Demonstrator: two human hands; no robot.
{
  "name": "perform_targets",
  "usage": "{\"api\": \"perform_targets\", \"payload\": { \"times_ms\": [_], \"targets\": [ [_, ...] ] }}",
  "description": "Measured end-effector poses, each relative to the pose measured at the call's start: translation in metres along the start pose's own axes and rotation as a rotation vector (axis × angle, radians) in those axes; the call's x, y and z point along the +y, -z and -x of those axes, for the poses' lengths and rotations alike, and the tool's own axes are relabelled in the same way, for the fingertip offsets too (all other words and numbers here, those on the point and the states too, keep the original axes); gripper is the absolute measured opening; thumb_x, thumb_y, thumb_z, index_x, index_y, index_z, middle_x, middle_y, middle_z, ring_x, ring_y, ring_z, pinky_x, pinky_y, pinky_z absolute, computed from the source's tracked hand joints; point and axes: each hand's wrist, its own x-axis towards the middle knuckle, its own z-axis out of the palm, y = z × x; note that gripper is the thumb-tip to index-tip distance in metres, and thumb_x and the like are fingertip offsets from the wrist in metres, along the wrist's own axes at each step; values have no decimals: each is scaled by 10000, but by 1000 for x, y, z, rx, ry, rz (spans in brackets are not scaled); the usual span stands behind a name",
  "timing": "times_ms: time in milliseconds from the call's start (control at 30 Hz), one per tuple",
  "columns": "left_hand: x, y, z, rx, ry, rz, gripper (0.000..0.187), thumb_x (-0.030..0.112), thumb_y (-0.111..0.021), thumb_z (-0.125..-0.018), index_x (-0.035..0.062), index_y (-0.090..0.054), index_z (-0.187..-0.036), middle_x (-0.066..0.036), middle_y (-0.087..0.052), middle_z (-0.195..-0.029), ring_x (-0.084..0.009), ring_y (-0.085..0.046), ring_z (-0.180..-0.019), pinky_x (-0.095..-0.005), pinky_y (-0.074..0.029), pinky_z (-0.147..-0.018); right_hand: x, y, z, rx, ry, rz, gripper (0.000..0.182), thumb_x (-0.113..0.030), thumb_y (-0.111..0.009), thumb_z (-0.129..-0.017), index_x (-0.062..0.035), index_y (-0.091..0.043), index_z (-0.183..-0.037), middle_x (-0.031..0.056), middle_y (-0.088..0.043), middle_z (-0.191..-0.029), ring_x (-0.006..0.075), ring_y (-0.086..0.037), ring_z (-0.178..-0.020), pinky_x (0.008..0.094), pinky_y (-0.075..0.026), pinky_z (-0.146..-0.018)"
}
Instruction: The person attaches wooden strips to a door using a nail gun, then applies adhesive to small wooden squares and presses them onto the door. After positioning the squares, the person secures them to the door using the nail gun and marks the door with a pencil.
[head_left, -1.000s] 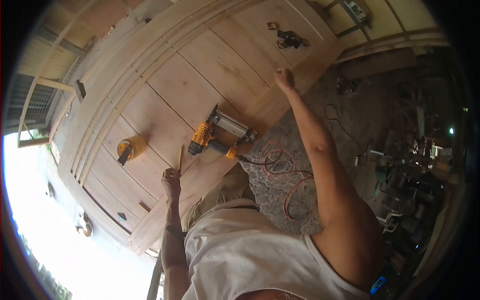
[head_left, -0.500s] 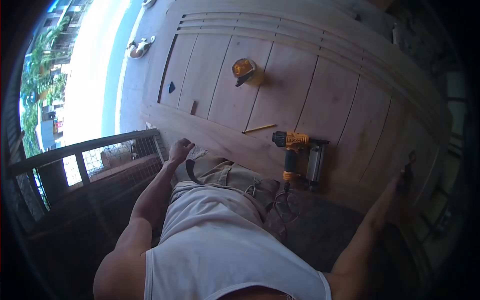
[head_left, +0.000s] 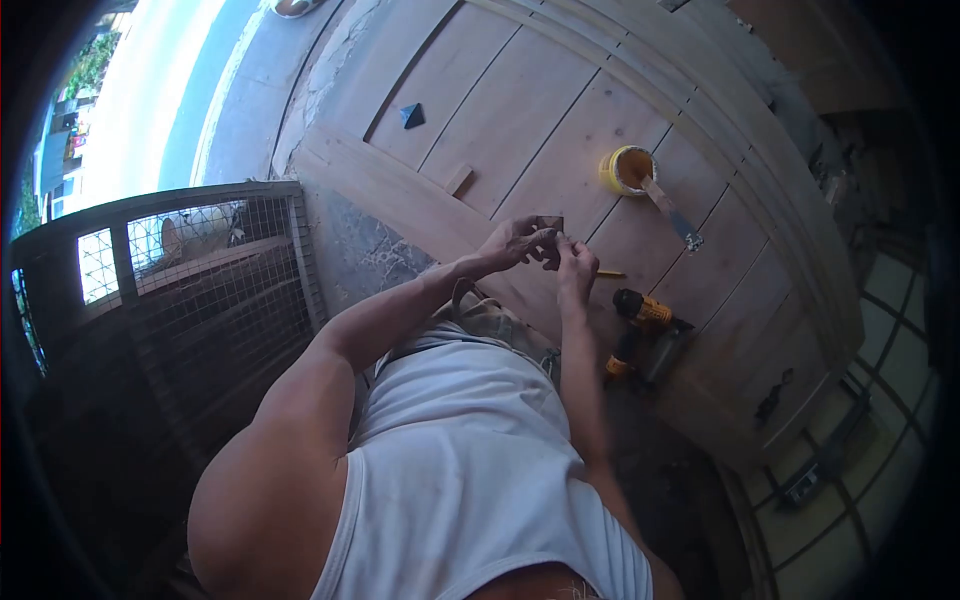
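My left hand (head_left: 512,243) and my right hand (head_left: 576,256) meet in front of me over a large wooden door panel (head_left: 520,120). Together they hold a small dark wooden piece (head_left: 549,224) between the fingertips. Just right of my right hand a yellow pencil (head_left: 610,274) lies on the boards. A yellow and black nail gun (head_left: 642,330) rests on the panel's near edge, below my right hand.
A yellow glue pot (head_left: 627,168) with a stick in it stands on the panel. A small dark pyramid block (head_left: 411,115) and a short wooden strip (head_left: 459,179) lie further left. A wire-mesh railing (head_left: 200,270) stands to my left. Window frames (head_left: 870,350) lean at right.
Both hands have come together from wide apart and now hold the small wooden piece. The view has swung, so the panel and tools sit differently in frame.
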Motion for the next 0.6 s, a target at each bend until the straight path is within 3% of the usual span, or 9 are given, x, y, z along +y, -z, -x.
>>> {"api": "perform_targets", "payload": {
  "times_ms": [67, 167, 233, 267, 300, 367, 400, 467, 600],
  "targets": [
    [-14, 19, -24, 82, -20, 40, 487, 417, -635, -1104, -4, -677, -1346, -76, -793, -1000, -169, -751, -787, -314, -594, -685, -37, -30, 0, -37, 20, 313, 263, -181, -706, -1047, -1, -720, -1239, 78, -757, -915, 230, -764, -809, 347, -619, -681],
    [-23, 48, -49, 158, -67, -187, 412, 351, -528, -1136, -24, -681, -1211, -92, -767, -873, -179, -739, -727, -344, -592, -675, -91, -37, 22, 206, 669, 1095, 343, -181, -721, -1011, -20, -706, -1314, 113, -761, -1081, 289, -762, -986, 406, -613, -867],
    [-60, 66, -84, 143, -218, -538, 417, 352, -505, -1145, -10, -679, -1256, -132, -772, -872, -210, -765, -742, -385, -595, -697, -152, -31, 46, 322, 823, 1209, 294, -168, -677, -1018, -39, -711, -1280, 126, -731, -1163, 321, -723, -1070, 454, -570, -951],
    [-74, 72, -95, 103, -263, -430, 418, 363, -516, -1143, -9, -682, -1236, -164, -771, -862, -254, -792, -784, -422, -594, -698, -178, -23, 51, 382, 909, 1272, 273, -162, -655, -1022, -49, -714, -1264, 132, -716, -1204, 337, -703, -1112, 479, -549, -993],
    [-54, 76, -90, 43, -135, -436, 420, 384, -588, -1113, 8, -638, -1293, -178, -767, -845, -343, -782, -778, -477, -592, -715, -196, -11, 51, 486, 916, 1450, 277, -166, -658, -1017, -50, -716, -1262, 139, -710, -1216, 339, -700, -1108, 485, -542, -984],
    [-32, 82, -81, 97, -206, -731, 495, 398, -673, -1049, 16, -605, -1356, -186, -760, -819, -400, -759, -760, -528, -576, -700, -220, 7, 42, 648, 923, 1785, 285, -174, -663, -1006, -53, -718, -1258, 154, -697, -1240, 342, -693, -1100, 499, -529, -965],
    [-15, 85, -77, 148, -244, -883, 549, 406, -715, -1018, 20, -588, -1388, -190, -756, -806, -428, -747, -752, -554, -568, -693, -223, 14, 31, 589, 739, 1893, 289, -178, -673, -997, -53, -723, -1253, 157, -700, -1234, 336, -697, -1091, 493, -529, -937],
    [27, 82, -66, 88, -246, -833, 742, 410, -791, -963, 8, -480, -1504, -210, -770, -979, -407, -755, -895, -536, -587, -766, -220, 27, 10, 449, 357, 2048, 296, -187, -692, -980, -53, -732, -1241, 162, -706, -1220, 324, -706, -1074, 482, -529, -883],
    [71, 25, -82, 85, -634, -822, 1043, 388, -901, -866, 4, -323, -1644, -256, -639, -1431, -390, -646, -1285, -511, -563, -1006, -228, 33, -16, 194, 260, 2179, 188, -201, -677, -980, -103, -806, -1075, 143, -762, -1093, 296, -745, -955, 442, -531, -721]
  ]
}}
